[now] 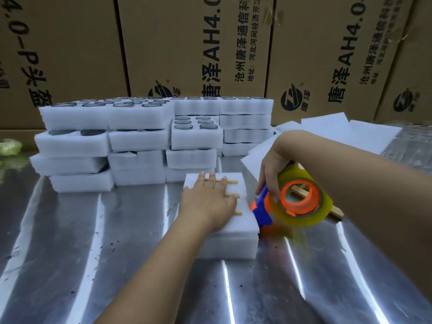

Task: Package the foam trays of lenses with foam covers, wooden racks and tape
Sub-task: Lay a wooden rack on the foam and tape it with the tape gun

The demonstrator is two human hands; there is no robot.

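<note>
Metal table (70, 253) w/ foam trays (77, 119); cartons (182, 38) behind.

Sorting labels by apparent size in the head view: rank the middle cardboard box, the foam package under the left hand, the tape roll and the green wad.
1. Cardboard box
2. Foam package
3. Tape roll; nearer the camera, so unsure against the package
4. Green wad, cut by the frame edge

Single head-worn view looks forward and down, close over the steel table (70, 253)
</note>
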